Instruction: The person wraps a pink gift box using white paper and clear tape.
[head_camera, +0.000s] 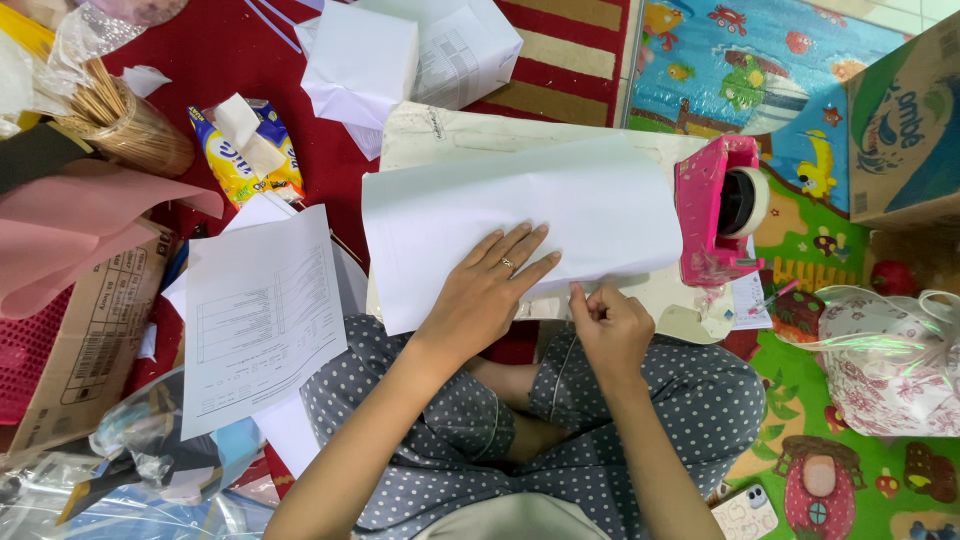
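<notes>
Left hand (487, 290) is spread flat, palm down, on a white sheet of paper (520, 215) that's folded over something on the floor, probably to keep the fold from springing back up. Right hand (610, 325) sits just beside it at the paper's lower edge, fingers pinched together on what looks like a small strip of tape, though it's too small to be sure. The pink tape dispenser (715, 210) stands just beyond the right hand, touching the paper's far end, handy for a quick grab. Under the paper there's a flat cream board (450, 135). Off past the left hand lies a printed sheet (262, 315), and farther out a white wrapped box (362, 62) on the red rug (220, 50).
</notes>
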